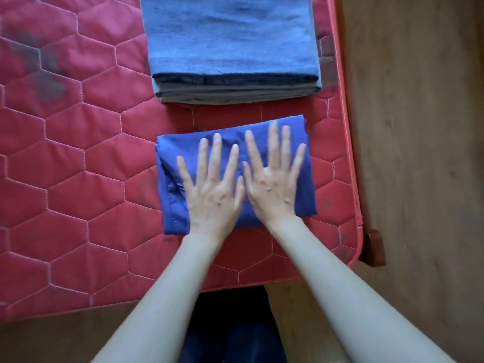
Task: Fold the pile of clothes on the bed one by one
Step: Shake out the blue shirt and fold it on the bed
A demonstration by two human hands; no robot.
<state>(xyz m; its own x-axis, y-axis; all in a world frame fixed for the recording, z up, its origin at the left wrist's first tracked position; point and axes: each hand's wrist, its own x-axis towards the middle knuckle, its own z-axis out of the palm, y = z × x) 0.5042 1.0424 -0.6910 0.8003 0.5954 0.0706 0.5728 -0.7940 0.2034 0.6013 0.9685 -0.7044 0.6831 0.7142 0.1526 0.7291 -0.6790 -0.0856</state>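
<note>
**Folded blue garment, pressed flat under both hands**

Head view. Item: blue garment [235,176], folded to a compact rectangle, lying on the red quilted mattress [78,153] near its right edge. Long axis runs side to side, across the line of the fingers.

Left hand [212,189]: fingers straight and spread, palm down on the garment's left half, grasping nothing. Right hand [272,184]: likewise flat and splayed on the right half; slightly blurred. The thumbs nearly meet at the middle.

Beyond the fingertips, apart from the garment: stack of folded blue-grey cloth [233,53].

Judgement: the fold looks complete; next, the garment goes forward, straight ahead of the fingers, onto the stack. Both hands sit equally near.
</note>
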